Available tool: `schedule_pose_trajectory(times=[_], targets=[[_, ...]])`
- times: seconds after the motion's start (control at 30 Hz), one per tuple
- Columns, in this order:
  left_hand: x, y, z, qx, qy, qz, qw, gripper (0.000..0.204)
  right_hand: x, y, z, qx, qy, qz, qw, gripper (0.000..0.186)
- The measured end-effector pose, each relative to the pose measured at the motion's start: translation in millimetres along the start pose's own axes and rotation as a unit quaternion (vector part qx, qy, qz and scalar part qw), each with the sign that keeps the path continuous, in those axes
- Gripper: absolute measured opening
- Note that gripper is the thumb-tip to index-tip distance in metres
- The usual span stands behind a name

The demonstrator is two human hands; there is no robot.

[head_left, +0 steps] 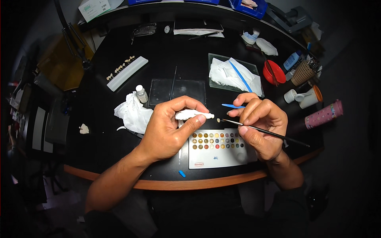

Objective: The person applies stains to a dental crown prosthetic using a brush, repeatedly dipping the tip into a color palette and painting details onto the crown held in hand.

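Observation:
My left hand (163, 129) is closed, pinching a slim, lumpy white piece (187, 115) between thumb and fingers; its narrow pale tip points right. In my right hand (265, 127) is a fine paintbrush (274, 136) with a dark handle, its bristles pointing left. A blue pointed stick (231, 106) also shows at the fingers of that hand. Between the brush tip and the white piece sits a tiny tooth-coloured piece (218, 120); what supports it I cannot tell. Below both hands lies a white palette (206, 160) with rows of small coloured wells, partly covered by my right hand.
Crumpled white tissue (133, 115) and a small bottle (141, 94) stand left of my hands. Behind are a dark slab (190, 89) and a glass plate (216, 84) bearing tissue. A tooth shade rack (129, 73), red bowl (273, 73) and pink cylinder (323, 114) flank them.

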State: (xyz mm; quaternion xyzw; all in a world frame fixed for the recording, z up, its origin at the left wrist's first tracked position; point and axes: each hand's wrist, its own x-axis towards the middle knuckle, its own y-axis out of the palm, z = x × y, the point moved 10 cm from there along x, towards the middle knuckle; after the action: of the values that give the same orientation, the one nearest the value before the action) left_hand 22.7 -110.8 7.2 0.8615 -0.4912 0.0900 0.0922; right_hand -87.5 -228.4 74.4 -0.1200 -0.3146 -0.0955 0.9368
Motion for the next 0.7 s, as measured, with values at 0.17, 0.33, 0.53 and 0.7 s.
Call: schedule_pose_trajectory(times=[0.17, 0.33, 0.53, 0.7], targets=[[0.5, 0.8, 0.5, -0.002, 0.014, 0.0, 1.0, 0.014, -1.2, 4.6, -22.0, 0.141, 0.03, -0.029, 0.989, 0.011], [-2.7, 6.4, 5.1, -0.071, 0.0, -0.003, 0.997, 0.014, -6.5, 6.8, -19.1, 0.141, 0.001, -0.018, 0.99, 0.006], [-6.1, 17.2, 9.8, -0.119, -0.033, 0.009, 0.992, 0.015, -14.4, 6.0, -15.9, 0.133, -0.007, -0.047, 0.99, 0.01], [-8.3, 18.9, 17.1, -0.132, -0.069, 0.018, 0.989, 0.015, -18.0, 7.3, -13.8, 0.135, -0.008, -0.055, 0.989, 0.011]])
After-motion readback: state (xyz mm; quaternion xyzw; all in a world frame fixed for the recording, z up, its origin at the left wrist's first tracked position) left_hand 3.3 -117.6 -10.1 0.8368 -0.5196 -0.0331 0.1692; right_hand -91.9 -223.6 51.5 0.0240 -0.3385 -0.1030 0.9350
